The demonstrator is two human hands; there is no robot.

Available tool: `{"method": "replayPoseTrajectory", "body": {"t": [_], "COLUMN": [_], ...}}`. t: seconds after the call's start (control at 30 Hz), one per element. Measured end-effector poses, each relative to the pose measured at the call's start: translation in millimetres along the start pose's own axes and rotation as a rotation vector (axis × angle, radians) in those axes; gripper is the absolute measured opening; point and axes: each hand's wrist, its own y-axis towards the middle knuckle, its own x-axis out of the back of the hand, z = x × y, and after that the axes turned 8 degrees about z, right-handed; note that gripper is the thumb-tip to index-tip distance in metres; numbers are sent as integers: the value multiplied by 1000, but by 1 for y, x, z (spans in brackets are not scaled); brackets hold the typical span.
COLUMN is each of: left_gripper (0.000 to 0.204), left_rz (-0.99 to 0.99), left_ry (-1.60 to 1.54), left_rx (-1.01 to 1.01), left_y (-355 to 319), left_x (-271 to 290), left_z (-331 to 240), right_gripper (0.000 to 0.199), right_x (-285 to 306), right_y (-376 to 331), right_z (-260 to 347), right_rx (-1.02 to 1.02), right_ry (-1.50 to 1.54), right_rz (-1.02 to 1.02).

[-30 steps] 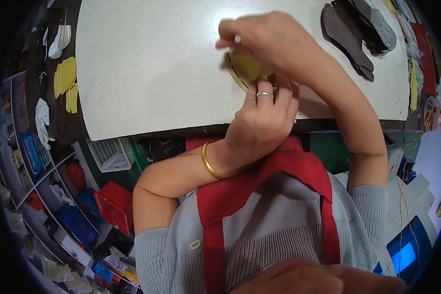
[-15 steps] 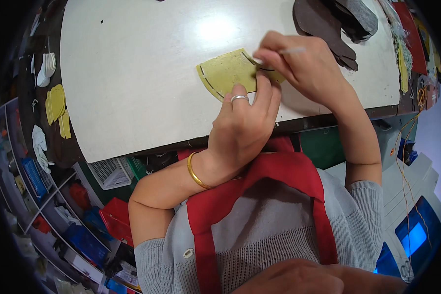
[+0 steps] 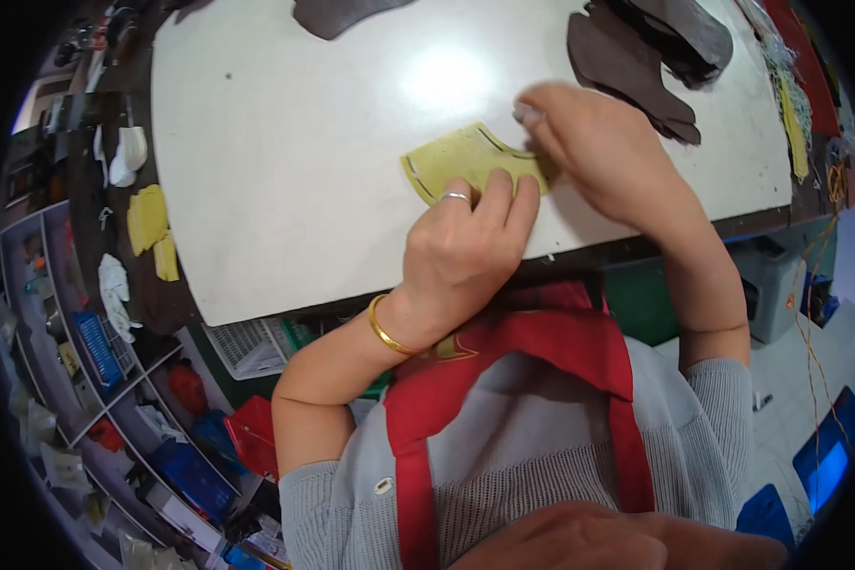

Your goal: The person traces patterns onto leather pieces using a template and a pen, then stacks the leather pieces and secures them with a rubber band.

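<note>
A fan-shaped yellow pattern piece (image 3: 454, 159) with black lines or slots along its curved edges lies on the white tabletop. My left hand (image 3: 470, 233), with a ring and a gold bracelet, has its bent fingers over the near edge of the piece and holds it; the thumb is hidden. Just beyond its right end is my right hand (image 3: 603, 157), fingers curled closed and smeared by motion. Whatever the right hand holds is hidden.
Dark brown cut pieces (image 3: 617, 71) are stacked at the far right, and another brown piece (image 3: 337, 14) lies at the far edge. Yellow pieces (image 3: 146, 220) and a white glove (image 3: 114, 290) sit on the left side. Below left is a shelf with bins (image 3: 195, 475).
My right hand has lifted off the yellow piece, and the pale pen-like tool in it no longer shows. My left fingers have drawn back to the near edge. The view has shifted slightly.
</note>
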Motion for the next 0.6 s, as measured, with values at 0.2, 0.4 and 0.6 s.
{"method": "replayPoseTrajectory", "body": {"t": [0.2,0.4,0.6], "left_gripper": [7,30,32], "left_rz": [-188,-130,60], "left_ry": [-238,4,-281], "left_rx": [-271,125,-114], "left_y": [26,85,-5], "left_x": [-7,-42,-2], "left_z": [34,148,46], "right_gripper": [26,29,22], "right_x": [17,65,43], "right_y": [-11,-43,-47], "right_z": [-12,-87,-49], "right_rx": [-60,-589,-278], "right_ry": [117,162,529], "right_rz": [140,-94,-244]}}
